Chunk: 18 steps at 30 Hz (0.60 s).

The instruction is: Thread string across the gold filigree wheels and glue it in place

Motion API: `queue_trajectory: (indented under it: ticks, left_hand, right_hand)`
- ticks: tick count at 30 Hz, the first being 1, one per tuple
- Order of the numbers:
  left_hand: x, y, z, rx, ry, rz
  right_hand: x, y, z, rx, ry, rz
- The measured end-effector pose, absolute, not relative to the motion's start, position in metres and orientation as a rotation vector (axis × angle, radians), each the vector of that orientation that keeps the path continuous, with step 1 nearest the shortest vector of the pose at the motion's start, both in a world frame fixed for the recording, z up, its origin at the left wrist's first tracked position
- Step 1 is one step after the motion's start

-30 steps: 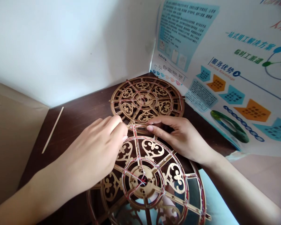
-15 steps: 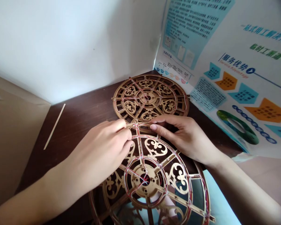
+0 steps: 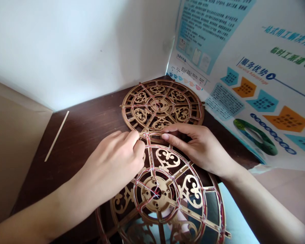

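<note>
A round gold openwork frame (image 3: 157, 215) with spokes and scroll ornaments leans toward me over the near table edge. Thin red and white wires (image 3: 180, 189) run in its rings and spokes and gather at the hub. At the top of its outer rim, left of a spoke, my left hand (image 3: 117, 159) is closed on the rim, its fingertips mostly hidden. Right of that spoke my right hand (image 3: 195, 145) pinches the same rim between thumb and forefinger, by the wires. Whether either hand also grips a wire is hidden.
Similar round frames (image 3: 124, 108), apparently stacked, lie flat behind my hands on the dark brown table (image 3: 91, 115). A thin pale stick (image 3: 56, 137) lies at the left. A white wall panel (image 3: 78, 51) and a printed board (image 3: 218, 91) close in the back and right.
My left fingers have curled in slightly at the rim, and the thumb is less visible. The right hand keeps its pinch. The whole view has shifted slightly.
</note>
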<state>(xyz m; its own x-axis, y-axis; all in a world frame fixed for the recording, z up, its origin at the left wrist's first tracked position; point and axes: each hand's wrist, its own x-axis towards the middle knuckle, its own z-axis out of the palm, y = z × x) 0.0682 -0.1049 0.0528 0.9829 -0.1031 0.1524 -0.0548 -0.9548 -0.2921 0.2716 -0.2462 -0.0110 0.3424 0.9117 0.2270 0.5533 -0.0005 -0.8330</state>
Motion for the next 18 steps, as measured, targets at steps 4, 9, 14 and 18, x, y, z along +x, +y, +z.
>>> queue_trajectory:
  ticks: [4, 9, 14, 18]
  left_hand:
    - [0.069, -0.096, 0.053, -2.827, 0.163, -0.225]
    - [0.067, -0.084, 0.063, -2.992, 0.068, -0.268]
    - [0.066, -0.078, 0.078, -3.126, 0.030, -0.246]
    - [0.069, -0.073, 0.079, -3.228, 0.096, -0.091]
  right_hand:
    - [0.272, -0.246, -0.011, -1.668, -1.316, 0.502]
    - [0.273, -0.246, -0.010, -1.659, -1.313, 0.502]
    - [0.272, -0.246, -0.010, -1.658, -1.310, 0.504]
    - [0.271, -0.246, -0.009, -1.665, -1.304, 0.509]
